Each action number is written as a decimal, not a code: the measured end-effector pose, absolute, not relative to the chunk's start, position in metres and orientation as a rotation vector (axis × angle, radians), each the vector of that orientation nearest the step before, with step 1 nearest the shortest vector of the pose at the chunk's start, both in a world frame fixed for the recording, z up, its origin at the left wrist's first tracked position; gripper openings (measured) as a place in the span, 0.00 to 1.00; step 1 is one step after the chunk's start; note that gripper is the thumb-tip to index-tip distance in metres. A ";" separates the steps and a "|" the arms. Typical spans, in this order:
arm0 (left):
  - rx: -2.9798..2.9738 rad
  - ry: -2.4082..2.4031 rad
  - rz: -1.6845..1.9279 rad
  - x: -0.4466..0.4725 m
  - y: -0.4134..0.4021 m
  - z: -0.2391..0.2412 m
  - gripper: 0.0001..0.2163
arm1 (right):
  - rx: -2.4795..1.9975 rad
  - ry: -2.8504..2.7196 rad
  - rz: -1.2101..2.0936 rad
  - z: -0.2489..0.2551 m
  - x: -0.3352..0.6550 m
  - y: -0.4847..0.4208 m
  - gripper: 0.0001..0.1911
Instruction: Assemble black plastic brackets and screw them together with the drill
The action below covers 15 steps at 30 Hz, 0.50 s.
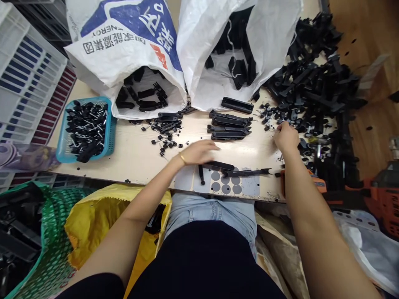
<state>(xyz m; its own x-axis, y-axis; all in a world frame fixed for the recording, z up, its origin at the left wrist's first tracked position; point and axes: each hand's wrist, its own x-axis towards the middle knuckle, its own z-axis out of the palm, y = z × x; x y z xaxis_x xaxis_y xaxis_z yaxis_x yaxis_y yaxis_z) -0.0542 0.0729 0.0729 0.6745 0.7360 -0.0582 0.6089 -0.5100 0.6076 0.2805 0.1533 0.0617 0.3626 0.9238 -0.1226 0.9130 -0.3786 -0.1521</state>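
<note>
My left hand (199, 153) is stretched over the near side of the table, its fingers extended and slightly blurred. Just below it lies a flat black plastic bar (222, 166), and I cannot tell whether the hand touches it. Next to that bar are a short black rod with a round end (201, 175) and a longer forked black piece (247, 172), over a grey sheet with round discs (225, 189). My right hand (286, 137) reaches into loose small black-headed metal pins (268, 115), its fingertips pinched together. Whatever is between them is hidden.
Several black plastic arms (230, 126) lie stacked mid-table. White sacks (199, 83) of black parts stand behind. A blue basket (112, 124) of pins is at left, more loose pins (166, 143) beside it. A large black heap (314, 83) and an orange power tool (378, 197) are right.
</note>
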 end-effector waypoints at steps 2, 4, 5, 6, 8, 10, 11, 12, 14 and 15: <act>2.181 1.524 0.386 -0.087 0.079 0.075 0.13 | -2.498 -1.655 0.297 0.066 0.289 0.153 0.20; 2.073 1.971 0.335 -0.113 0.085 0.072 0.14 | -2.456 -1.615 0.245 0.070 0.296 0.151 0.20; 2.071 2.034 0.272 -0.122 0.088 0.069 0.14 | -2.444 -1.611 0.226 0.071 0.297 0.150 0.20; 2.075 2.069 0.221 -0.127 0.090 0.066 0.15 | -2.436 -1.619 0.226 0.070 0.297 0.149 0.19; 2.115 2.041 0.138 -0.130 0.093 0.060 0.14 | -2.403 -1.675 0.258 0.065 0.295 0.147 0.18; 2.138 2.015 0.103 -0.125 0.094 0.056 0.12 | -2.345 -1.747 0.275 0.058 0.290 0.146 0.17; 2.146 2.012 0.096 -0.122 0.094 0.055 0.12 | -2.318 -1.771 0.271 0.054 0.288 0.146 0.17; 2.155 2.014 0.093 -0.119 0.094 0.053 0.11 | -2.298 -1.784 0.263 0.051 0.286 0.147 0.17; 2.186 2.010 0.099 -0.115 0.093 0.050 0.12 | -2.281 -1.777 0.248 0.047 0.284 0.148 0.16; 2.203 2.003 0.114 -0.114 0.093 0.048 0.12 | -2.271 -1.765 0.241 0.046 0.284 0.149 0.16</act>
<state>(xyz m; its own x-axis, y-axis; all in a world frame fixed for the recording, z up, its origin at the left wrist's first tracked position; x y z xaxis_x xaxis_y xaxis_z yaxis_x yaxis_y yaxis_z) -0.1141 0.0933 0.0478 0.0992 0.9937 -0.0518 0.9814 -0.0891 0.1703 0.2840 0.1492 0.0461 0.2503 0.9678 0.0255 0.9257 -0.2315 -0.2992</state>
